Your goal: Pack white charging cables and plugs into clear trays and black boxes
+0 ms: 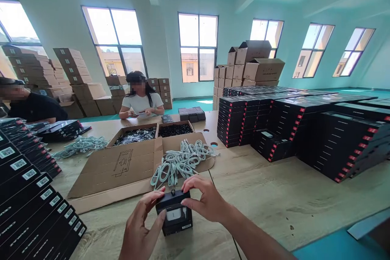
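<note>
A small black retail box with a hang tab at its top stands upright on the table in front of me. Its front carries a picture of a pale, rounded device, and a barcode label sits low at the right corner. My left hand holds the box's left side, thumb on the front and fingers at the top edge. From the right, my right hand pinches the upper right corner between thumb and fingers. Just beyond the box lies a pile of coiled white cables.
Flattened cardboard leads to an open carton with small parts in two sections. Black boxes stand stacked at right and left. A person in white sits across; another in black is far left.
</note>
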Demonstrator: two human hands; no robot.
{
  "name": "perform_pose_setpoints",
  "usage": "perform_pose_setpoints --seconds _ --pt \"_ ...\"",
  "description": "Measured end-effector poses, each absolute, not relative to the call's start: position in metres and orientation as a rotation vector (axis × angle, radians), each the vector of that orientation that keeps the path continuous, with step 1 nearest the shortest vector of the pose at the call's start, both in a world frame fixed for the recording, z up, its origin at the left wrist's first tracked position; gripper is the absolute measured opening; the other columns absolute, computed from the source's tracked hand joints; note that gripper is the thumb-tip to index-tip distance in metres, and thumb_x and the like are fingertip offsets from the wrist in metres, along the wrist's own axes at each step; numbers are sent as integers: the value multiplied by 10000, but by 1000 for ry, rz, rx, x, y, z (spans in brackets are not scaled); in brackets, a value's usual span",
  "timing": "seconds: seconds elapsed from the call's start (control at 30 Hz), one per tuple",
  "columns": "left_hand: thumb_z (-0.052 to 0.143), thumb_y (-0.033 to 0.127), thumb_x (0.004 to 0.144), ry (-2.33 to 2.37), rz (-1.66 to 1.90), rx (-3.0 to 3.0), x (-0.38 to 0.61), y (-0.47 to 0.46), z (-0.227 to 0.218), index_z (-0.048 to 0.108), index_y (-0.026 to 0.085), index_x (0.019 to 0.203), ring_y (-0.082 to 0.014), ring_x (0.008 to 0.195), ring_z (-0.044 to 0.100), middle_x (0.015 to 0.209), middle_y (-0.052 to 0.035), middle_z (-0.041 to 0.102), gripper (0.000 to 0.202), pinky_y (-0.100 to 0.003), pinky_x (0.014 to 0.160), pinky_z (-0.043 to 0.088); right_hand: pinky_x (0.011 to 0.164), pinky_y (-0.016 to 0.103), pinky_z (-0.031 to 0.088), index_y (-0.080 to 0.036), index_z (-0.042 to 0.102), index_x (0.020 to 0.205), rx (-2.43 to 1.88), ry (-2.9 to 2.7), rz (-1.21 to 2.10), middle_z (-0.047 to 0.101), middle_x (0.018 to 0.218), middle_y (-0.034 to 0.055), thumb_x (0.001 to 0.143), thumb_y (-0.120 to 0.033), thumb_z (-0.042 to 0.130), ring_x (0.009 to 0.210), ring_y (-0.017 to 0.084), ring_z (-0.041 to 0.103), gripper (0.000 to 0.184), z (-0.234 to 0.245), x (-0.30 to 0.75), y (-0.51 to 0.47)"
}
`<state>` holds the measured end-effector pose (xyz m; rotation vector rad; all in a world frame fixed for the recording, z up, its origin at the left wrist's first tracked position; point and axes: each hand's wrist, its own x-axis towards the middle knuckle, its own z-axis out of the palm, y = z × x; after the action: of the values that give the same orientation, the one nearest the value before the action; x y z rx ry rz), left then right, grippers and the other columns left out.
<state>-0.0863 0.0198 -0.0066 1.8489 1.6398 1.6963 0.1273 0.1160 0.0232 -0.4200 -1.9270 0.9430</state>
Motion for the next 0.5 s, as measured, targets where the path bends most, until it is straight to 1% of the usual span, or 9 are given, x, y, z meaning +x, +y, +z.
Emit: perform_pose_setpoints --seconds 0.07,0.17,0.27,0.37,0.5 --pt "632 377 915 1696 1618 1893 -86 18 3 733 276 1034 -244 1098 729 1152 -82 761 185 -363 937 609 859 353 529 -244 750 942 -400 -1965 984 726 971 49 847 -264 756 935 218 666 97 29 128 116" --pt "628 446 902 1660 1580 1835 -85 17 17 786 267 905 -254 1025 743 1087 -96 761 239 -336 856 629 797 320 542 -263 806 967 -412 -1965 1123 697 995 49 850 -232 724 917 204 660 147 36 128 118" --pt "650 490 875 1598 1569 1759 -85 18 22 802 261 866 -271 1032 738 1080 -110 760 275 -338 842 633 765 307 555 -276 832 929 -414 -1947 1197 679 980 47 810 -247 761 923 205 653 141 36 127 121" --pt "660 484 868 1583 1580 1768 -88 20 18 813 270 868 -268 1011 736 1085 -112 760 263 -343 838 632 775 307 563 -280 842 933 -393 -1919 1258 671 994 54 817 -309 778 942 206 647 135 32 128 124" --pt "640 420 895 1615 1569 1841 -91 20 12 817 284 889 -258 1015 729 1098 -105 759 223 -360 863 617 832 337 559 -272 846 965 -411 -1922 1341 678 1026 71 856 -403 757 982 221 653 192 30 129 126"
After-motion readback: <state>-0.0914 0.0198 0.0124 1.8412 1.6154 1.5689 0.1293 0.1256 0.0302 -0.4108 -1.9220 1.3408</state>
